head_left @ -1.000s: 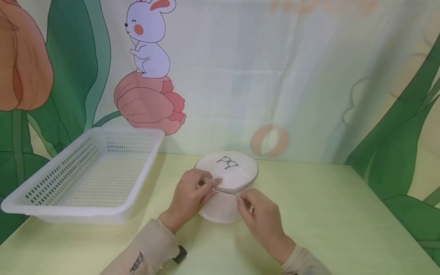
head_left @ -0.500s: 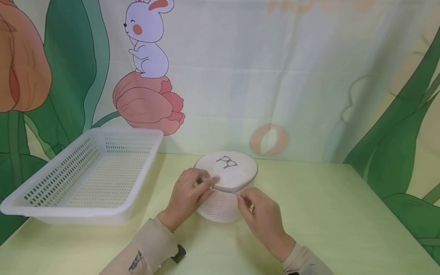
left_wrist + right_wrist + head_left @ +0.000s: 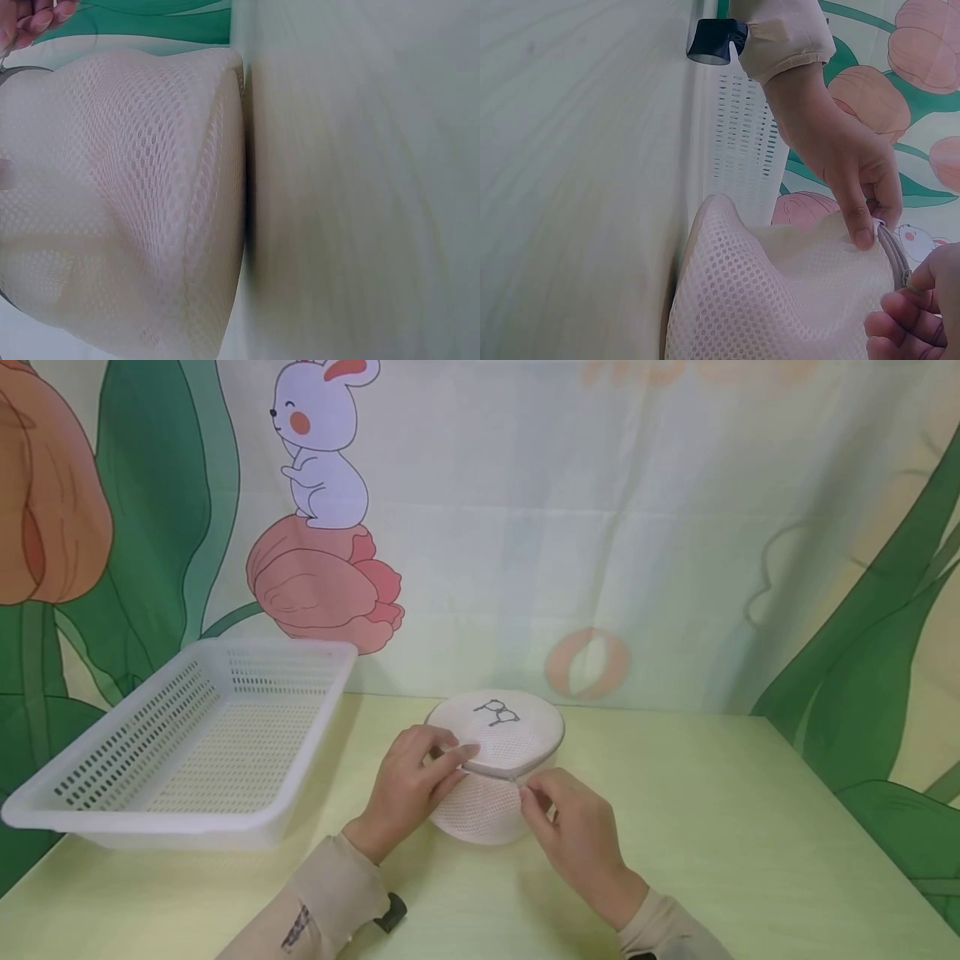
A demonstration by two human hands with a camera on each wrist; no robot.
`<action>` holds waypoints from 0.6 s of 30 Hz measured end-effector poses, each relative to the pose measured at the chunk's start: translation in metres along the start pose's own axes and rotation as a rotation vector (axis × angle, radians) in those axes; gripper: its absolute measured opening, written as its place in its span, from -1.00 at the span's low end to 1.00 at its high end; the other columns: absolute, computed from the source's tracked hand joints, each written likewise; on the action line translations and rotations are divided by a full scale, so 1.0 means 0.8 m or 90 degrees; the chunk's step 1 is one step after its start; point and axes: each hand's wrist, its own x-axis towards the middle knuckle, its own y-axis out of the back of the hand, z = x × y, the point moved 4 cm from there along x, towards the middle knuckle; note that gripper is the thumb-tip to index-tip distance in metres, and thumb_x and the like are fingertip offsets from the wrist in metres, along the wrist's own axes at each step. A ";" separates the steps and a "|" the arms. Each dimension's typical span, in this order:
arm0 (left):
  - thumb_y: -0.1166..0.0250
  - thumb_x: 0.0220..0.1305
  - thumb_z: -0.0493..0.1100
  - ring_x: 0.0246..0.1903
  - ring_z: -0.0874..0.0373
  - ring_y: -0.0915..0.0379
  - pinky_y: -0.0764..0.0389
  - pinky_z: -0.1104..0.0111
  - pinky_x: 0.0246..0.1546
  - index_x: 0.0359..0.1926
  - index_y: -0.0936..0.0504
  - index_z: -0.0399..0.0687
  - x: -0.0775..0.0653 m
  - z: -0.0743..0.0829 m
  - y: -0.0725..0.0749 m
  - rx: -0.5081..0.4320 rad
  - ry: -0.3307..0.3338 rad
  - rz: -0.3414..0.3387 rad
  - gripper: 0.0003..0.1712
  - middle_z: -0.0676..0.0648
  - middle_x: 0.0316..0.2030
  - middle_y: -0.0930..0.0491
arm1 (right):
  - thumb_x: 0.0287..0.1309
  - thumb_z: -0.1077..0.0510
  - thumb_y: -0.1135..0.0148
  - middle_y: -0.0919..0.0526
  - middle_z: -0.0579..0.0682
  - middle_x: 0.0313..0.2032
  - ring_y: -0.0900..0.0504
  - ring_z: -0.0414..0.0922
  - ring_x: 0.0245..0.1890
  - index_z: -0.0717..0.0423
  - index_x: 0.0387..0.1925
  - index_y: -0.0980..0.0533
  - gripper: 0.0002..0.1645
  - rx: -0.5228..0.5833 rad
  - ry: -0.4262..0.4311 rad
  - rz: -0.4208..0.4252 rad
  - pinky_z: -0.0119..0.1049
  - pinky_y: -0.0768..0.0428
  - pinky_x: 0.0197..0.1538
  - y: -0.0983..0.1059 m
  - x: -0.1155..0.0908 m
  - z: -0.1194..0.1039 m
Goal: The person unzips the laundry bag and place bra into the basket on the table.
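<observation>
A white mesh laundry bag (image 3: 480, 814) stands upright on the table, its round top marked with a dark line drawing. A grey zipper (image 3: 895, 255) runs around the edge of that top. On the bag's near left side, my left hand (image 3: 408, 785) pinches the rim between thumb and fingers beside the zipper. My right hand (image 3: 577, 827) is at the front right of the rim, with thumb and forefinger pinching the small zipper pull (image 3: 908, 281). In the left wrist view the bag's mesh wall (image 3: 142, 165) fills the left half, and the left hand is mostly out of sight.
A white plastic basket (image 3: 273, 814) with slotted sides stands left of the bag on the pale green table (image 3: 720, 843). Behind the table hangs a printed cloth (image 3: 480, 527) with a rabbit and tulips. A black strap (image 3: 716, 41) sits at the left sleeve.
Very little differs. Both hands keep their hold on the bag, and the right hand with the zipper pull has shifted slightly to the right.
</observation>
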 end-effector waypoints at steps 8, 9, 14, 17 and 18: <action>-0.33 0.15 -0.11 -0.27 0.08 -0.45 -0.54 0.25 -0.15 -0.16 -0.70 0.05 -0.001 -0.003 0.000 -0.005 0.020 -0.018 -0.79 -0.08 -0.27 -0.53 | -0.05 0.29 -0.31 -0.56 -0.18 -0.57 -0.50 -0.34 -0.56 0.04 -0.53 -0.50 -0.86 -0.005 -0.002 0.002 -0.65 -0.36 -0.52 0.001 0.000 0.001; -0.32 0.17 -0.11 -0.27 0.07 -0.45 -0.54 0.25 -0.15 -0.16 -0.70 0.05 -0.001 -0.004 0.000 -0.006 0.019 -0.018 -0.80 -0.08 -0.26 -0.53 | -0.04 0.29 -0.31 -0.56 -0.18 -0.57 -0.50 -0.34 -0.56 0.04 -0.53 -0.50 -0.86 -0.005 -0.002 0.001 -0.65 -0.36 -0.52 0.001 0.000 0.001; -0.34 0.14 -0.15 -0.28 0.07 -0.44 -0.53 0.28 -0.20 -0.13 -0.69 0.03 -0.003 -0.008 0.002 -0.026 0.020 -0.009 -0.77 -0.10 -0.26 -0.53 | -0.04 0.29 -0.31 -0.56 -0.17 -0.56 -0.49 -0.35 -0.55 0.04 -0.54 -0.50 -0.86 -0.007 -0.012 -0.003 -0.64 -0.37 -0.52 0.003 0.001 0.001; -0.37 0.05 -0.19 -0.28 0.06 -0.44 -0.53 0.29 -0.20 -0.13 -0.69 0.03 -0.003 -0.010 0.003 -0.037 0.022 -0.004 -0.71 -0.11 -0.25 -0.53 | -0.04 0.30 -0.31 -0.56 -0.17 -0.57 -0.49 -0.35 -0.55 0.05 -0.54 -0.51 -0.86 -0.006 -0.015 -0.002 -0.64 -0.37 -0.52 0.004 0.002 0.001; -0.38 0.03 -0.20 -0.28 0.06 -0.44 -0.53 0.29 -0.20 -0.12 -0.68 0.02 -0.003 -0.010 0.004 -0.038 0.021 -0.002 -0.69 -0.11 -0.25 -0.53 | -0.04 0.30 -0.31 -0.56 -0.17 -0.57 -0.49 -0.35 -0.55 0.04 -0.54 -0.50 -0.86 -0.005 -0.014 -0.002 -0.64 -0.37 -0.52 0.004 0.002 0.000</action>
